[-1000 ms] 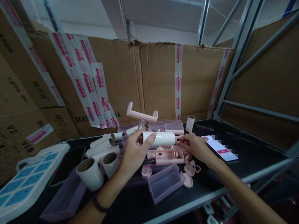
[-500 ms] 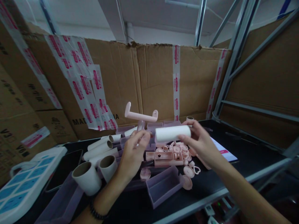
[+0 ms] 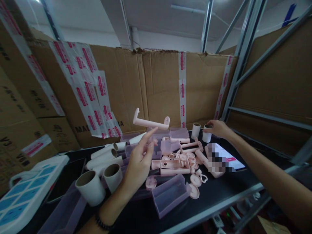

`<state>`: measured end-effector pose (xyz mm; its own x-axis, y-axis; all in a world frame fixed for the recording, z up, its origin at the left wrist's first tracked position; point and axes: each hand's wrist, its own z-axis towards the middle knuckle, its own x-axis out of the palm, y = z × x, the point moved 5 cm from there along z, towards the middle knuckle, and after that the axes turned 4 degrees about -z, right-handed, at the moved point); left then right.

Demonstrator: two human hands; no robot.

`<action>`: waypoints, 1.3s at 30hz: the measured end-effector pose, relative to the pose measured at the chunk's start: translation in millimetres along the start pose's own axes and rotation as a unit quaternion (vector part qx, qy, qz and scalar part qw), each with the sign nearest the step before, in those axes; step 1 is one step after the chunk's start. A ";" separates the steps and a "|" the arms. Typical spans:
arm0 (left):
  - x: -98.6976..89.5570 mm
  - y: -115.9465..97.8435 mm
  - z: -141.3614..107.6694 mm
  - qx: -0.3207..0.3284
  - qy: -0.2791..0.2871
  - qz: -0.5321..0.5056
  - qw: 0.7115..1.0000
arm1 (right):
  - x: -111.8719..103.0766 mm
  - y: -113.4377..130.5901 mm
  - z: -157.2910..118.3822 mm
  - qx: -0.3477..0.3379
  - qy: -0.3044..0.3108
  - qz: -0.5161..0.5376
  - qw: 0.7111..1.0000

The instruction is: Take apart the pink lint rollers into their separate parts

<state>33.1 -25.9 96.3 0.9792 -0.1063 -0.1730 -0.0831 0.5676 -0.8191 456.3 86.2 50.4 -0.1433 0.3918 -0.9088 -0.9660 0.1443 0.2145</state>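
Note:
My left hand (image 3: 141, 156) is raised over the middle of the table, its index finger stretched up against a pink U-shaped holder (image 3: 151, 123). The fingers are apart and the holder's stem is hidden or out of sight. At the back right, my right hand (image 3: 219, 128) has its fingers closed on the top rim of a white roll (image 3: 207, 136) standing upright. Beside that one stands another white roll (image 3: 196, 131). Below my hands lies a pile of small pink parts (image 3: 187, 159), with a pink frame (image 3: 175, 167) in front of it.
A translucent purple box (image 3: 170, 196) lies near the front edge. White rolls (image 3: 91, 187) and a blue-and-white power strip (image 3: 31, 188) are at the left. A lit phone or tablet (image 3: 230, 157) lies at the right, before a cardboard wall (image 3: 161, 81).
My right hand has moved right and back; the white roll it held lying flat now stands upright at the back right. My left index finger has straightened, and the holder shifted slightly right.

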 end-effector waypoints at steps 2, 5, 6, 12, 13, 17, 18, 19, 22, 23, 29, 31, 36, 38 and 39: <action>0.5 0.7 -1.3 0.004 0.009 -0.005 1.000 | 14.4 -4.8 2.7 0.004 0.017 -0.008 1.000; 1.6 3.2 -4.0 0.005 0.019 -0.019 1.000 | 27.3 -14.2 3.5 0.015 0.022 -0.016 1.000; 2.4 3.7 -4.9 0.005 0.026 -0.024 0.999 | 29.8 -17.1 3.5 0.018 0.022 -0.016 0.999; 8.4 2.7 -8.9 -0.005 0.071 -0.031 0.997 | 38.3 -24.2 4.2 0.013 0.027 -0.010 1.000; 9.3 2.4 -9.1 -0.007 0.077 -0.032 0.996 | 39.1 -24.3 4.3 0.013 0.024 -0.009 1.000; 10.9 2.3 -9.4 -0.016 0.088 -0.033 0.995 | 38.2 -25.7 3.2 0.011 0.002 -0.006 1.000; 10.8 2.3 -9.4 -0.017 0.087 -0.033 0.995 | 36.7 -26.8 2.6 0.011 -0.006 -0.006 1.000; 10.6 2.2 -9.4 -0.017 0.088 -0.034 0.995 | 34.6 -28.1 2.0 0.014 -0.014 -0.006 1.000; 10.4 1.3 -9.4 -0.017 0.090 -0.036 0.995 | 27.8 -32.8 0.4 0.025 -0.034 -0.010 0.999; 10.4 0.9 -9.4 -0.017 0.090 -0.038 0.995 | 26.5 -33.7 0.0 0.027 -0.035 -0.011 0.999; 11.8 -2.6 -9.5 -0.012 0.097 -0.054 0.994 | 34.0 -32.4 0.3 0.016 -0.004 -0.009 1.000; 12.2 -2.8 -10.0 -0.011 0.095 -0.060 0.994 | 37.8 -31.6 0.6 0.020 0.003 -0.004 1.000; 11.6 7.4 -10.7 -0.026 0.071 -0.080 0.994 | 43.8 -25.5 -0.6 0.026 -0.010 0.019 0.999; 10.7 13.4 -9.7 -0.031 0.060 -0.081 0.994 | 42.6 -24.0 -0.8 0.020 -0.024 0.033 0.999; 10.1 15.7 -8.8 -0.031 0.056 -0.079 0.995 | 39.7 -25.7 -0.5 0.019 -0.034 0.040 0.998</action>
<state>40.0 -25.2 76.9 0.9543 -0.2829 -0.0963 0.0558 0.4853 -0.8726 475.3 97.6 8.6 -0.2027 0.4645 -0.8620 -0.9433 0.1436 0.2992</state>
